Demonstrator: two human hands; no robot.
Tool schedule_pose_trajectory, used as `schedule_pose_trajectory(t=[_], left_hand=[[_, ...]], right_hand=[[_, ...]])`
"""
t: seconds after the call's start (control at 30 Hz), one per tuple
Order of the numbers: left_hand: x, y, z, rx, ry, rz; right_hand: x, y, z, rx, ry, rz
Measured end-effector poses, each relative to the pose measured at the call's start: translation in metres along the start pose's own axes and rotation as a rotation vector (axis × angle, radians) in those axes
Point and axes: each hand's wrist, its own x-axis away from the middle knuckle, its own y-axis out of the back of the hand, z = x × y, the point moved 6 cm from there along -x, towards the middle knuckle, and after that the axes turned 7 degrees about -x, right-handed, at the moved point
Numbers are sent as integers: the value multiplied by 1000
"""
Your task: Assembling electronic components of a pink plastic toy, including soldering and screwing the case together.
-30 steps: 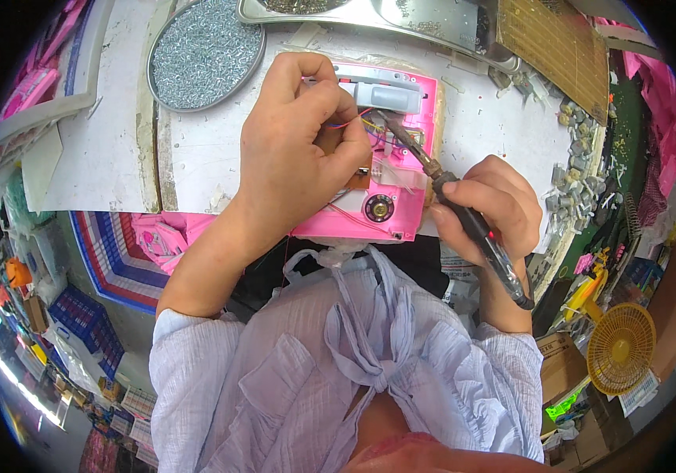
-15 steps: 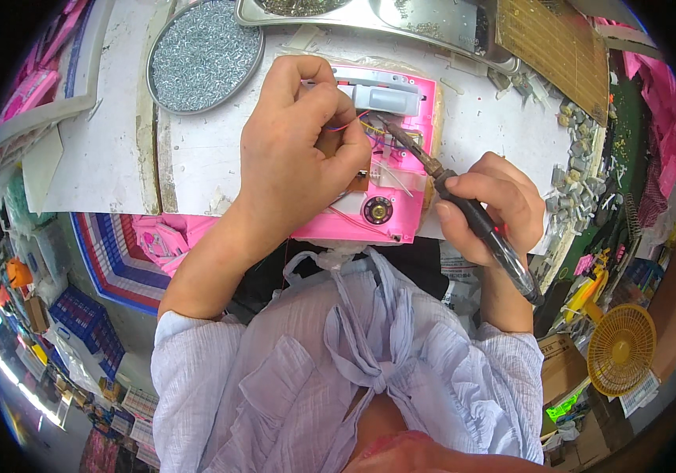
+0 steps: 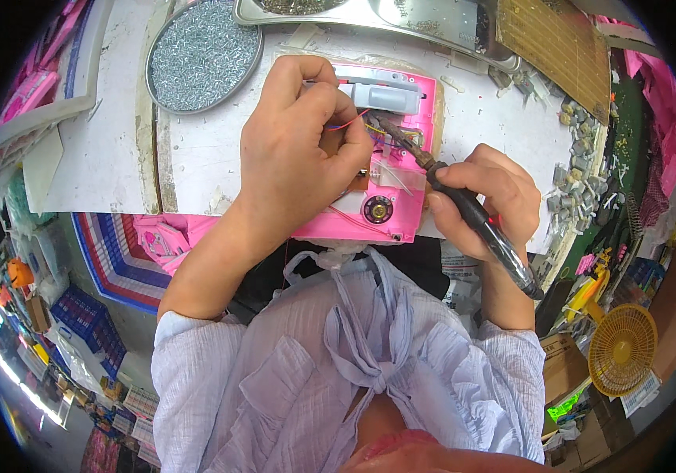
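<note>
"What is your left hand doing?"

"Your left hand (image 3: 289,134) is curled over the left part of an open, bright pink plastic casing (image 3: 410,214), thumb and fingers drawn in narrow. A thin red wire (image 3: 348,123) runs out beside your fingers toward the middle of the casing. Your own knuckles hide the fingertips, so I can't tell whether you have the wire pinched."

"And your right?"

"Your right hand (image 3: 504,197) is closed around a black-handled soldering iron (image 3: 465,200) with a slim metal barrel, gripped on a slant. Its tip points up and left, close to the end of the red wire; whether they touch, I can't say."

"Where does the casing sit?"

"Right in front of you, at the near edge of the white-topped table (image 3: 504,118). Just above your iron's tip is a pale grey-blue rectangular plastic block (image 3: 386,98), fixed in the casing. Nearer to you is a round black speaker with a gold-coloured centre (image 3: 378,209)."

"Anything around it?"

"A round metal tray (image 3: 196,111) full of small silvery metal pieces (image 3: 204,59) is up to your left; loose grey chunks (image 3: 573,188) lie along the table's right edge."
</note>
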Motion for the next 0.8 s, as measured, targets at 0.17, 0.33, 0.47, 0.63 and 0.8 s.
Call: schedule_pose_trajectory(t=[0.17, 0.33, 0.47, 0.63, 0.8], left_hand=[[2, -1, 0, 23, 38, 10], [2, -2, -1, -7, 24, 30], [2, -2, -2, -40, 17, 29], [2, -3, -2, -39, 30, 27], [2, -2, -3, -46, 17, 12]], right_hand=[[-1, 0, 0, -7, 6, -10], [-1, 1, -1, 4, -27, -12], [2, 4, -4, 15, -70, -6], [5, 5, -2, -3, -54, -15], [8, 11, 2, -18, -22, -28]])
